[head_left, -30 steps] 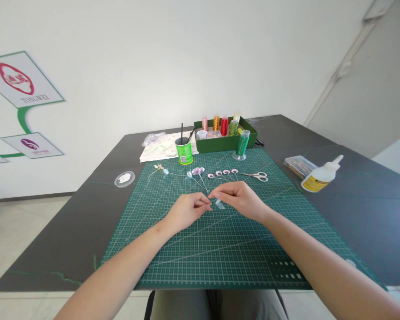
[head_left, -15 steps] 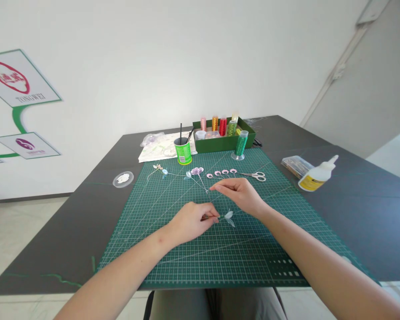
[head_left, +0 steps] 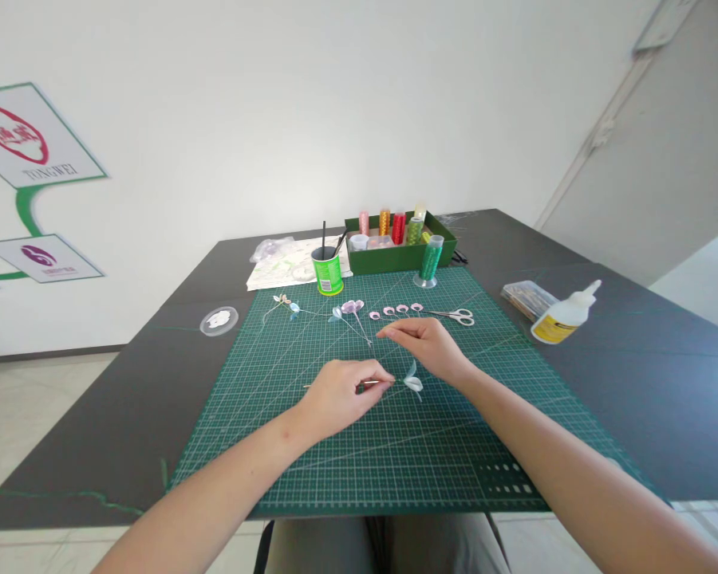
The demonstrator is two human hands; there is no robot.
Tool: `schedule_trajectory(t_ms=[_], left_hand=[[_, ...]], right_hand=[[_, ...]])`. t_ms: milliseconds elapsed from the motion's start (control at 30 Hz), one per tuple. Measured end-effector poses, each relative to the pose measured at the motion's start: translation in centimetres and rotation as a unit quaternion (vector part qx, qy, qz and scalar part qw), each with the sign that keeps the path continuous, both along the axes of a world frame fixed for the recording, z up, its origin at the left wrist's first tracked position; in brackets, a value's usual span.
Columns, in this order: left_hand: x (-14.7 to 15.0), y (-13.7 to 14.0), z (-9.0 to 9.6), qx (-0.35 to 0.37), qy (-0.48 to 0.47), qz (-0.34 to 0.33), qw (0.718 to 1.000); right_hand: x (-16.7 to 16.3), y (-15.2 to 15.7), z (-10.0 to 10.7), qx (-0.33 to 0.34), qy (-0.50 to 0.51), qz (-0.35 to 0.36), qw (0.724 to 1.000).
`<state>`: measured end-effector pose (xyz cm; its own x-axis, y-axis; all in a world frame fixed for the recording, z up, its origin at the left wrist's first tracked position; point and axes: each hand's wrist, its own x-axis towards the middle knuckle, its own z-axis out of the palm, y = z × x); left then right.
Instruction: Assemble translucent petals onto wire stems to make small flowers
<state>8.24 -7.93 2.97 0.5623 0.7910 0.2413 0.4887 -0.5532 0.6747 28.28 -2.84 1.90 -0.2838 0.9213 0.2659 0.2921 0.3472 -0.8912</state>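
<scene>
My left hand (head_left: 344, 392) pinches the thin stem of a pale blue petalled flower (head_left: 414, 383). Its petals stick out to the right of the fingertips, and the stem's other end shows left of the hand. Higher and to the right, my right hand (head_left: 424, 341) has thumb and fingers pressed together; whatever is between them is too fine to make out. Just beyond its fingertips lie a purple flower (head_left: 353, 307) on a wire stem and a small light blue flower (head_left: 336, 314). Several pink loop petals (head_left: 388, 312) lie in a row beside the scissors (head_left: 462, 316).
A green cutting mat (head_left: 299, 470) covers the table's middle. Behind stand a green can (head_left: 328, 275) with dark sticks, a teal thread spool (head_left: 431, 261) and a green box (head_left: 388, 259) of spools. A glue bottle (head_left: 566, 317) is at right, a clear dish (head_left: 218, 320) at left.
The pale blue flower has turned about its stem, so its petals point differently. My left fingers have shifted slightly up; my right hand stays nearly in place, still pinched.
</scene>
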Motion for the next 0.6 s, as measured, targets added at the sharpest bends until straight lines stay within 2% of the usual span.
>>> schedule_trajectory(t_ms=[267, 600], left_hand=[[0.09, -0.12, 0.21, 0.079, -0.003, 0.015, 0.997], [0.14, -0.49, 0.50, 0.072, -0.030, 0.062, 0.995]], right_hand=[[0.02, 0.07, -0.04, -0.005, 0.005, 0.002, 1.000], [0.13, 0.41, -0.63, -0.021, -0.008, 0.004, 1.000]])
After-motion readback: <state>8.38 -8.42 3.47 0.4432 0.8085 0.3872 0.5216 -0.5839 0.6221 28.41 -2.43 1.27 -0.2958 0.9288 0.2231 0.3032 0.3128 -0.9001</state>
